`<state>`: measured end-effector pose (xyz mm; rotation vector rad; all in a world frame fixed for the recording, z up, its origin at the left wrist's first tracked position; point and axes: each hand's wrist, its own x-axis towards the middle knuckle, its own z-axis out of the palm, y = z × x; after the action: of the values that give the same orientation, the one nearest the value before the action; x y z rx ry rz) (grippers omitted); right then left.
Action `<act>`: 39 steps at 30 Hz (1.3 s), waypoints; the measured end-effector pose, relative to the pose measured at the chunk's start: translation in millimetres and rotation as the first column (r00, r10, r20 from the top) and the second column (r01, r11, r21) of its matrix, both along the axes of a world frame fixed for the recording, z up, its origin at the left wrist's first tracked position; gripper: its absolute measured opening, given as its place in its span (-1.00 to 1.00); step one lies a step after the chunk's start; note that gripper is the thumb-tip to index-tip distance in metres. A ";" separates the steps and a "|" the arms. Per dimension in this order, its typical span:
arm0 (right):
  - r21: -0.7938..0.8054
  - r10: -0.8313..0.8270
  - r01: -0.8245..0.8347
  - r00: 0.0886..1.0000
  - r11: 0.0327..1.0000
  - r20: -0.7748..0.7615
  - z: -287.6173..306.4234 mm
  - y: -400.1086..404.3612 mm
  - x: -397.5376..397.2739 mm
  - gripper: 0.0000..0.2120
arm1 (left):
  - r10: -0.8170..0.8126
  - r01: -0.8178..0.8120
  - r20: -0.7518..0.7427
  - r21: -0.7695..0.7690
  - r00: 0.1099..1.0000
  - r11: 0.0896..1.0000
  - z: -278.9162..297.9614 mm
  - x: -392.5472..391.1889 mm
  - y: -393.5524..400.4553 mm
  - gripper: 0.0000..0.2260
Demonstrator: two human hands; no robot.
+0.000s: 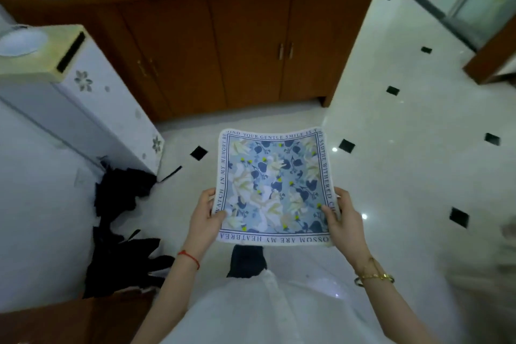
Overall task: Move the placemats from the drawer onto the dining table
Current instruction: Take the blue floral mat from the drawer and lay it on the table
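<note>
Both hands grip one placemat [275, 186]: left hand [205, 219] pinches its near-left edge, right hand [342, 219] its near-right edge, thumbs on top. Placemat is held flat in the air above the tiled floor [391, 165], blue floral print up, text border around it. Wooden cabinet [237, 50] ahead, doors closed. White floral-covered appliance [83, 109] to the left, possibly a fridge, too blurred to confirm. Black fabric heap [122, 220] on the floor beside it. Red string on left wrist, gold bangle [374, 278] on right.
</note>
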<state>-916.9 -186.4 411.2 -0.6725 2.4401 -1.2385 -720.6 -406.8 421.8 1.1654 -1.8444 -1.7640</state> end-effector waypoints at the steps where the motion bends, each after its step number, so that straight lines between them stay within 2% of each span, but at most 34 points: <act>1: 0.002 -0.045 0.045 0.999 0.999 0.002 -2.7 4.1 -10.5 -0.67 | -0.041 0.041 0.007 0.008 0.999 0.999 -2.1 -21.6 -5.6 -0.63; 6: -0.001 -0.261 0.261 0.965 0.965 0.016 -14.9 14.0 -71.2 -0.66 | -0.243 0.242 0.012 0.032 0.970 0.970 -13.5 -134.8 -30.6 -0.60; 11: -0.021 -0.427 0.426 0.904 0.904 -0.021 -8.7 15.2 -152.0 -0.67 | -0.428 0.428 0.028 0.018 0.903 0.904 -3.5 -263.3 -49.8 -0.61; 19: -0.045 -0.712 0.711 0.697 0.701 -0.078 11.1 45.6 -267.6 -0.69 | -0.734 0.737 0.062 -0.054 0.676 0.674 10.1 -486.1 -37.3 -0.52; 22: -0.022 -0.786 0.788 0.610 0.615 -0.095 8.5 69.6 -302.5 -0.68 | -0.809 0.811 0.060 -0.049 0.585 0.583 13.5 -554.6 -5.6 -0.51; 28: -0.023 -0.899 0.899 0.436 0.437 -0.024 -14.9 141.1 -394.2 -0.70 | -0.903 0.905 0.055 -0.034 0.426 0.424 -4.0 -702.2 84.1 -0.49; 35: -0.023 -0.944 0.945 0.327 0.327 -0.036 0.2 251.5 -521.8 -0.74 | -0.940 0.940 0.035 -0.057 0.340 0.337 18.9 -857.5 213.4 -0.52; 39: -0.030 -0.954 0.953 0.301 0.301 -0.005 9.6 321.6 -602.8 -0.70 | -0.951 0.951 0.025 -0.057 0.307 0.305 31.9 -946.3 284.4 -0.55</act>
<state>-1519.8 135.3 420.8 1.0656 2.8500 -1.5592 -1666.9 -122.4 453.7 -0.2188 -2.8589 -2.1288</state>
